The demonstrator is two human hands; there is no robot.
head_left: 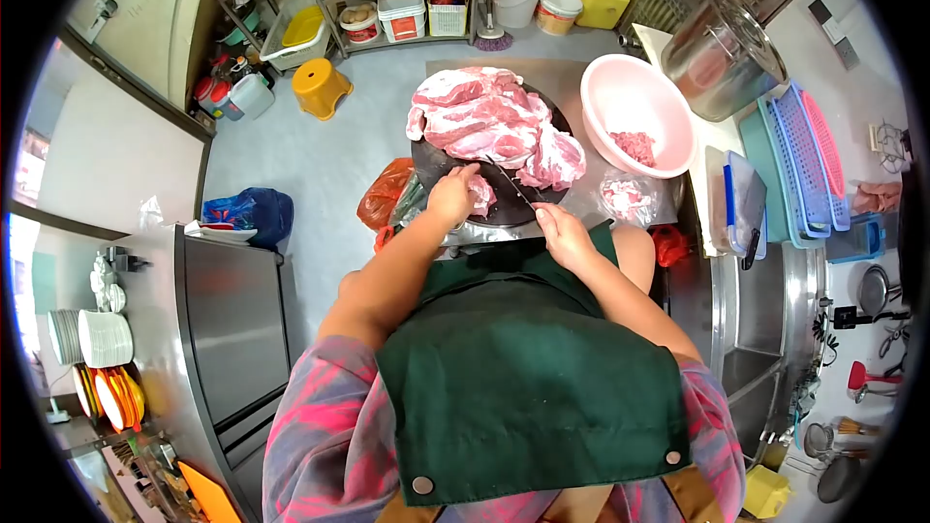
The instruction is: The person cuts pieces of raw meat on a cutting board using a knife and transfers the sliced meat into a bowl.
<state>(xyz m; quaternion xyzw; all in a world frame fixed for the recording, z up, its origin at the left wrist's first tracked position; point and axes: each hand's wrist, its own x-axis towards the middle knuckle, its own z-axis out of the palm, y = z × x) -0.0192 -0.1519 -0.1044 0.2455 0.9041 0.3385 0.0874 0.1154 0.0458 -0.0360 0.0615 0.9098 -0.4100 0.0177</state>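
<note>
"Meat (484,116), where was it?"
"Spread over the far side of a dark round board (506,205), with one small piece (481,196) nearer the person"
"And the hands?"
"Right hand (565,235) was closed round a knife (512,184); left hand (452,196) touched the small piece, but whether its fingers pinched it I couldn't tell"

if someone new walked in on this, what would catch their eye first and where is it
Probably the big slab of raw pink-and-white meat covering the far part of the round black cutting board, just beyond the person's left hand. Next, the wide pale-pink plastic bowl to the right of the board, with a small heap of raw meat inside. The dark green apron fills the lower middle of the view.
</note>
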